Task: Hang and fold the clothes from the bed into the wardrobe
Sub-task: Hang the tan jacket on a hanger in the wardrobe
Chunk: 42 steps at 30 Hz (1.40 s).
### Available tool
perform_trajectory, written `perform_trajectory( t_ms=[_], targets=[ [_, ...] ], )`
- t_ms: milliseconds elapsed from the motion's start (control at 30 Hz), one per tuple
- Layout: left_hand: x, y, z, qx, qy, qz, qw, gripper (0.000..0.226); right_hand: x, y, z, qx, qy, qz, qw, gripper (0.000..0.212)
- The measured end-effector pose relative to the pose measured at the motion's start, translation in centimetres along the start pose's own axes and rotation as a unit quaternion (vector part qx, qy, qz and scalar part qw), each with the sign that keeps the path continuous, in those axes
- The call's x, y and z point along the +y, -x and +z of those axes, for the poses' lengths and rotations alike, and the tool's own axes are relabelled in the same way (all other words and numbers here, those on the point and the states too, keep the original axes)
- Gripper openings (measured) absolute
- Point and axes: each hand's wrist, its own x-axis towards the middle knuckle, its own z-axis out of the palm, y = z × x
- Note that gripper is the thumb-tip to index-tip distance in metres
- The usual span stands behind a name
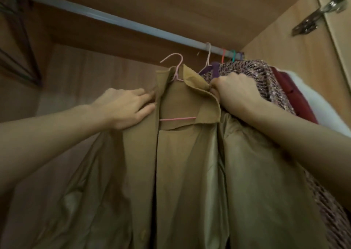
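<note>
While held up inside the wardrobe (114, 62) on a pink hanger (175, 72), hook just short of the rail (117, 20) — hanging step, not yet seated. Next: lift, hook over the rail left of the tweed garment (254, 77). Left hand (125, 106) flat on the tan coat (182, 163), fingers fairly straight; right hand (235, 91) pinching the collar edge, fingers curled. Coat open-fronted, shiny lining showing — soft, wrinkled.
</note>
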Motion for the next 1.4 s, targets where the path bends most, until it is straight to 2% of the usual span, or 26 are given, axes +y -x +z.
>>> perform_trajectory(
  t_ms=[200,433,600,667,800,967,1133,1233,1300,1400],
  targets=[
    [-2.0,3.1,2.5,0.074,-0.125,0.117,0.982,0.078,2.7,-3.5,0.8,0.024,-0.029,0.070,0.997,0.018],
    [-5.0,6.6,5.7,0.090,-0.097,0.127,0.983,0.058,4.3,-9.5,1.1,0.031,0.004,0.159,0.987,0.016],
    [-6.8,8.7,7.4,0.045,-0.111,0.121,0.985,0.051,3.1,-12.4,2.0,-0.050,0.025,0.196,0.979,0.016],
    [-7.0,9.2,8.1,0.026,-0.104,0.097,0.989,0.050,2.4,-12.3,3.0,-0.070,0.011,0.192,0.979,0.018],
    [-6.4,9.3,9.3,-0.020,-0.084,0.069,0.994,0.049,2.1,-10.8,5.3,-0.043,0.002,0.168,0.985,0.021],
    [-4.6,8.0,9.4,-0.025,-0.074,0.049,0.996,0.050,1.7,-9.2,5.3,-0.016,0.034,0.153,0.987,0.023],
    [-3.1,7.2,8.4,-0.022,-0.050,0.028,0.998,0.054,-1.4,-8.2,3.7,-0.009,0.030,0.180,0.983,0.031],
    [-1.8,7.8,7.6,-0.025,0.003,-0.026,0.999,0.059,-5.1,-5.5,2.8,0.015,0.027,0.120,0.992,0.038],
    [-0.6,8.6,7.4,-0.048,0.042,-0.056,0.996,0.061,-9.0,-2.1,2.2,-0.021,-0.035,0.064,0.997,0.038],
    [1.3,11.0,6.9,-0.053,0.081,-0.062,0.993,0.064,-14.6,4.0,2.1,-0.114,-0.160,0.035,0.980,0.039]
  ],
)
